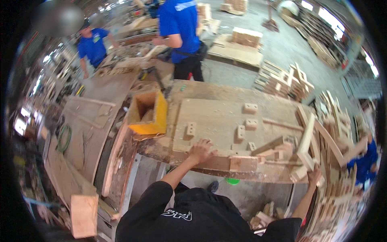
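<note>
At the bench's (227, 90) front edge, L hand (201, 151) rests palm-down on a pale wood panel (209, 115), fingers loosely spread, nothing gripped. R hand (315, 176) is at the R front corner, by the lower end of an angled wood frame (307, 141); fingers bent & partly hidden, can't tell how far closed or if they've got hold of it. Frame sits at R end of bench, slanting toward the front edge, w/ other wood pcs close by.

On panel: drilled block (191, 131) just beyond L hand, plus a few similar ones toward ctr & R. Yellow box (150, 115), open-topped, stands L of panel w/ wood bits inside. Green round item (232, 181) below bench front. Across the bench, co-worker (180, 30) in blue shirt; 2nd co-worker (92, 46) far L, also blue.
</note>
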{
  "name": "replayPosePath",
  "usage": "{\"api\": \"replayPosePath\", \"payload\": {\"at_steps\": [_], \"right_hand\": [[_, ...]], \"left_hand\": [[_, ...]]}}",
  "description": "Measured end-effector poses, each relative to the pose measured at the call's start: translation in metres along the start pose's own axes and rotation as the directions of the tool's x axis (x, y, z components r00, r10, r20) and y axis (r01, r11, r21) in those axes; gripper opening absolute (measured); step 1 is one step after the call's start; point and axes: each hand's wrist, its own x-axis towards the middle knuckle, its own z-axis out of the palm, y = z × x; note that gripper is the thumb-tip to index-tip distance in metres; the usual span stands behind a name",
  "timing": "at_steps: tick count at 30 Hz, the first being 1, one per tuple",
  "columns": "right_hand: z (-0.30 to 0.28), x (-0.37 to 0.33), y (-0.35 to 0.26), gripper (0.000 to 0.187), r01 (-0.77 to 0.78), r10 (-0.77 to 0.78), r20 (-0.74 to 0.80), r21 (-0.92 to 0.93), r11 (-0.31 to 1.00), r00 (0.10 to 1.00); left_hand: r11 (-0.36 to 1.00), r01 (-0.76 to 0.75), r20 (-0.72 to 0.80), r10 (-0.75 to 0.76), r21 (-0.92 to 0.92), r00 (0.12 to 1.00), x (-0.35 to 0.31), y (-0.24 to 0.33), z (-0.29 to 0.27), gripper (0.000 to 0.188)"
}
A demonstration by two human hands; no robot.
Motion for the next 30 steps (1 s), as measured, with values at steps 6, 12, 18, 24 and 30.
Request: {"api": "replayPosePath", "payload": {"at_steps": [6,12,18,24,30], "right_hand": [[0.038,-0.002,0.023,0.077,-0.230,0.235,0.017,-0.144,0.962,0.972],[0.039,0.035,0.054,0.081,-0.272,0.240,0.235,0.113,0.956,0.942],[0.026,0.017,0.008,0.073,-0.254,0.246,0.288,-0.012,0.967,0.925],[-0.056,0.053,-0.056,0.056,-0.007,0.007,0.003,0.309,0.951,1.000],[-0.144,0.060,-0.184,0.046,0.305,-0.231,-0.201,0.672,0.675,0.952]], "left_hand": [[1.000,0.003,0.011,-0.003,-0.012,1.000,-0.004,0.007,-0.005,0.050],[0.997,0.014,-0.050,-0.018,-0.072,0.999,0.001,0.007,0.005,0.049],[0.999,0.027,0.012,-0.027,-0.026,1.000,-0.004,0.007,0.004,0.051],[0.998,0.030,0.031,-0.029,-0.060,0.999,-0.001,0.006,0.009,0.051],[0.993,0.116,-0.105,-0.118,-0.030,0.987,-0.007,0.002,0.013,0.061]]}}
